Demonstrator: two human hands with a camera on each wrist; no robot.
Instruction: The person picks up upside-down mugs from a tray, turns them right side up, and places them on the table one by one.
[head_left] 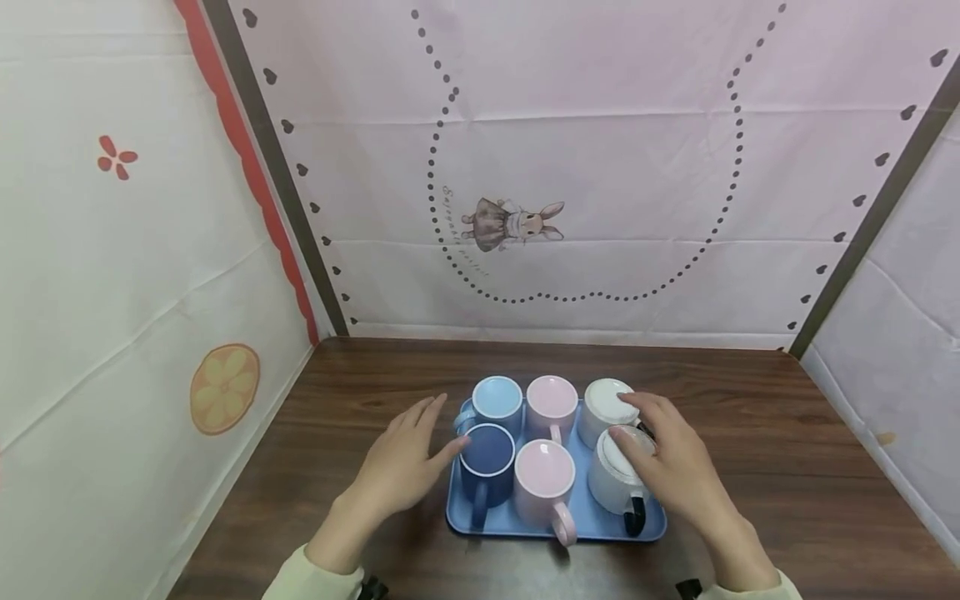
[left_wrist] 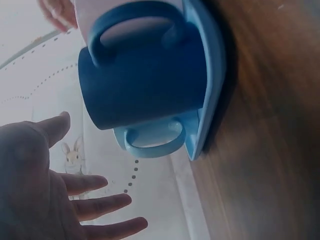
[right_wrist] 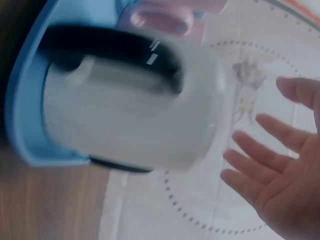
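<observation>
On a blue tray stand several upright mugs in two rows. A light blue mug, a pink mug and a white mug form the back row. In front are a dark blue mug, another pink mug and a white mug with a black handle. My left hand is beside the dark blue mug, fingers spread, apart from it in the left wrist view. My right hand hovers by the white mugs, partly covering them; the right wrist view shows a gap.
The tray sits on a dark brown wooden table. A printed cloth wall with a rabbit picture rises behind the table. Cloth walls also stand at the left and right sides.
</observation>
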